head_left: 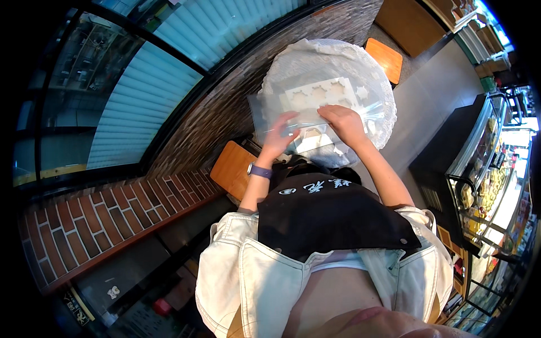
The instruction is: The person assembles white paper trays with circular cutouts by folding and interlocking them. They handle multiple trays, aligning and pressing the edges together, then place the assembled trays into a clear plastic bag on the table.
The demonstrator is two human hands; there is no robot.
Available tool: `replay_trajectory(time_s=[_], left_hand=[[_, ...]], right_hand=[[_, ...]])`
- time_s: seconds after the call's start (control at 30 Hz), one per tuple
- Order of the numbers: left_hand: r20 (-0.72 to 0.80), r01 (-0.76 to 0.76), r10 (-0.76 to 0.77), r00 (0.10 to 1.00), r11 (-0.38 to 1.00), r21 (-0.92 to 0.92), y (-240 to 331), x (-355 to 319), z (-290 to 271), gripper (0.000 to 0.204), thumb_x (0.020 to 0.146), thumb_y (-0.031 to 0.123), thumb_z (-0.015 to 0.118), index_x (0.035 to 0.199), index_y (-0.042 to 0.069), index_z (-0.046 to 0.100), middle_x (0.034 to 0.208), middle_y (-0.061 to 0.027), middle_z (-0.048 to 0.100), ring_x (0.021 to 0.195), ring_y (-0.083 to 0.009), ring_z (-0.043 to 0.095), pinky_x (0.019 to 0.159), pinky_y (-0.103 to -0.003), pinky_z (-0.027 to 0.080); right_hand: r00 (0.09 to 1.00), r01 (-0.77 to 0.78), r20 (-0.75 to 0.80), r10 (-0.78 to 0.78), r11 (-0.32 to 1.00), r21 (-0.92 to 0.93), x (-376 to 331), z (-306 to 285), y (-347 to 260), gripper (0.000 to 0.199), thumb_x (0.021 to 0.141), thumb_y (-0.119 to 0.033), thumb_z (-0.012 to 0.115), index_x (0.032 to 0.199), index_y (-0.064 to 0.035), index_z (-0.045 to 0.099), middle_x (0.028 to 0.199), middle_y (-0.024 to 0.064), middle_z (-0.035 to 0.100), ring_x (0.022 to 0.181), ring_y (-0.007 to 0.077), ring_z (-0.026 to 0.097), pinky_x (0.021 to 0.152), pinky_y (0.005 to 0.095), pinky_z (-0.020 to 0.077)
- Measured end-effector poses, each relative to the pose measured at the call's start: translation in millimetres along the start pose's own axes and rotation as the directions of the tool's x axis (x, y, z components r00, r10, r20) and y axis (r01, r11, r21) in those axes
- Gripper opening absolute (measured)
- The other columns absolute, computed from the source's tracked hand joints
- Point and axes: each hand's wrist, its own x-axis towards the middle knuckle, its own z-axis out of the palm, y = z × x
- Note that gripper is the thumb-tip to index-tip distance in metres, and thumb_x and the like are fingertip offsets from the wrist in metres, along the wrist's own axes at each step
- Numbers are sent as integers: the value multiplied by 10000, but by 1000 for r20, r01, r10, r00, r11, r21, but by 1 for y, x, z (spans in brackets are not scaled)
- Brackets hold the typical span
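Observation:
A transparent plastic sheet lies across a white board with several star-like or flower-like cut-out shapes, on a round table. My right hand pinches the sheet near its middle, fingertips bent together over the board. To its left, my left hand hovers at the sheet's near-left part with fingers spread and the thumb apart. A second white piece with similar cut-outs shows between the hands, partly under the film. Small white shaped pieces sit at the board's right. Glare hides some of the sheet's edges.
White lace cloth covers the round table. Wooden stools stand at the table's far right and near left. A brick-patterned ledge and stone-look wall run along the left. A glass display case stands at right.

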Motion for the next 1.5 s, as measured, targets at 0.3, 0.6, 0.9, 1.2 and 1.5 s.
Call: replay_trajectory(time_s=[0.3, 0.6, 0.9, 1.2, 1.5], left_hand=[[-638, 205, -136, 758, 978, 34, -35, 12, -152, 441, 1030, 340, 526, 1355, 42, 514, 1290, -90, 588, 1137, -204, 579, 947, -397, 478], [-124, 359, -422, 898, 540, 761, -92, 133, -75, 1010, 847, 806, 440, 1468, 10, 435, 1476, -297, 437, 1367, -444, 428, 1148, -452, 330], [221, 607, -724, 654, 676, 418, 24, 149, -66, 1049, 806, 909, 342, 1515, 140, 419, 1547, -189, 385, 1311, -346, 475, 1092, -518, 336], [632, 631, -392, 669, 749, -203, 8, 149, -73, 983, 894, 822, 343, 1522, 66, 357, 1451, -220, 498, 1320, -350, 499, 1079, -525, 394], [538, 317, -178, 824, 932, -178, 104, 130, -65, 642, 974, 519, 583, 1419, 64, 494, 1385, -138, 571, 1214, -283, 598, 983, -436, 497]], right_hand=[[960, 277, -13, -279, 957, -92, -14, 9, -28, 334, 797, -91, 590, 1115, -60, 689, 1126, 106, 701, 1098, 286, 656, 975, 401, 524], [961, 275, -5, -276, 959, -71, -23, 11, -58, 282, 804, -118, 603, 1074, -127, 685, 1073, 52, 688, 1046, 228, 659, 948, 382, 528], [878, 472, 0, -479, 865, -169, 29, -56, -45, 392, 777, -107, 633, 1167, -139, 646, 1177, 39, 651, 1129, 230, 621, 1002, 399, 519], [776, 627, 80, -626, 749, -217, 55, -82, -72, 419, 794, -122, 599, 1208, -146, 661, 1214, 35, 658, 1173, 231, 615, 1027, 385, 503], [812, 577, 76, -579, 777, -252, 46, -100, -86, 368, 818, -139, 615, 1181, -147, 678, 1248, 24, 641, 1191, 212, 596, 1039, 373, 473]])
